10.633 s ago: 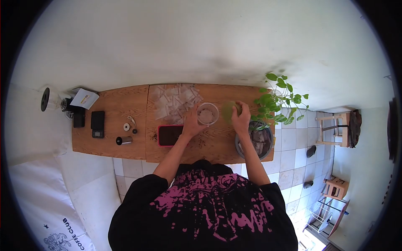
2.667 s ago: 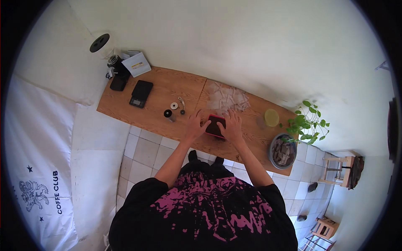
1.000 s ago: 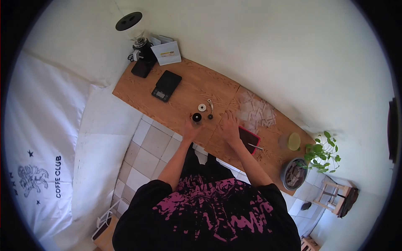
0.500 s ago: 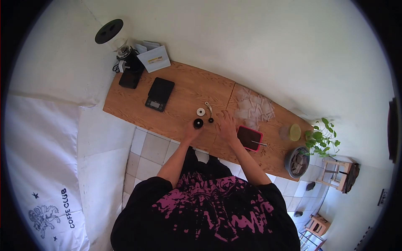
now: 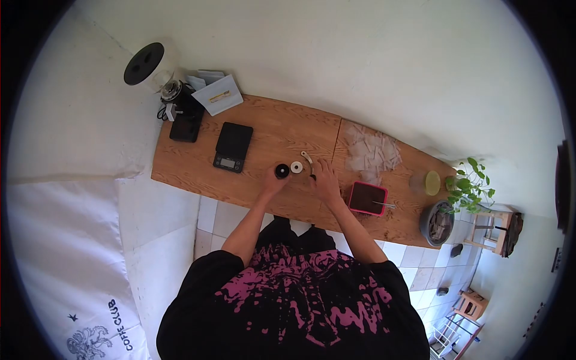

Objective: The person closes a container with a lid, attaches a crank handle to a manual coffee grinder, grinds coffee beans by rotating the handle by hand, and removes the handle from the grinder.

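My left hand [image 5: 275,185] is wrapped round a black cylindrical hand coffee grinder body [image 5: 282,171], upright with its top facing me. Just right of it on the wooden table lies a round silver disc [image 5: 296,167] with a dark centre hole. Beyond the disc is a curved metal crank handle [image 5: 307,158] with a dark knob at its near end. My right hand [image 5: 325,183] is beside the crank, fingers stretched out and partly spread, thumb side close to the knob. Whether it touches the knob, I cannot tell.
A black digital scale [image 5: 233,147] stands left, with an electric grinder [image 5: 187,117] and a pale pouch [image 5: 218,95] behind. Rightward are clear packets [image 5: 372,151], a pink-rimmed tray [image 5: 368,198] of dark grounds, a metal bowl [image 5: 437,225] and a plant [image 5: 471,186].
The view has shifted slightly. My left hand has moved the grinder body a little left and away from me, beside the disc. My right hand has come closer to the crank knob.
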The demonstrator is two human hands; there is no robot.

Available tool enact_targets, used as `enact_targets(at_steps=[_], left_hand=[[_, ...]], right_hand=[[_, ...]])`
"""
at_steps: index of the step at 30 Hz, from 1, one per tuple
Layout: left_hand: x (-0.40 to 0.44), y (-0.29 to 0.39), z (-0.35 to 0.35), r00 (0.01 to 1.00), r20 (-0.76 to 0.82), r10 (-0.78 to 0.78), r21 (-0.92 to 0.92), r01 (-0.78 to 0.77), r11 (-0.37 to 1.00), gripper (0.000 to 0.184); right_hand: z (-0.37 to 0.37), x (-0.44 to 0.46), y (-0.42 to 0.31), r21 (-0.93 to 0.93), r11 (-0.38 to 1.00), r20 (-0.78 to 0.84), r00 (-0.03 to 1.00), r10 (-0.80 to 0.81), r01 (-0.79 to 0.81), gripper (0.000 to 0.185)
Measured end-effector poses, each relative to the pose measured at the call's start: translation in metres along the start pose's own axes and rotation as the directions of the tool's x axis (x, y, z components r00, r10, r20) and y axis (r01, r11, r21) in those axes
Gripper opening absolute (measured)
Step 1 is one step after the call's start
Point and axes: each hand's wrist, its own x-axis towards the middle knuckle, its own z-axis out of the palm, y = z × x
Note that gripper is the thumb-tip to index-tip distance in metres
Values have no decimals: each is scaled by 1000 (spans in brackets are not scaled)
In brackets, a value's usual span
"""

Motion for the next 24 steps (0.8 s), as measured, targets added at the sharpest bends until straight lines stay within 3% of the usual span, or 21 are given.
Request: enact_targets(at_steps=[3, 9, 15, 20, 24], left_hand=[[12, -8, -5, 998, -14, 57, 10, -56, 998, 45], [30, 7, -19, 994, 95, -48, 24, 46, 999, 45], [42, 4, -20, 995, 102, 9, -27, -6, 1000, 45], [53, -2, -28, 971, 231, 55, -103, -32, 994, 53], [58, -14, -24, 973, 227, 51, -54, -40, 998, 55]], right_hand=[[11, 6, -1, -9, 1000, 22, 999, 23, -23, 57], [28, 18, -3, 18, 999, 80, 996, 46, -47, 55], [48, 29, -7, 9, 996, 126, 988, 89, -90, 52], [58, 37, -12, -24, 999, 160, 986, 51, -47, 52], [76, 42, -8, -34, 997, 169, 983, 69, -64, 52]])
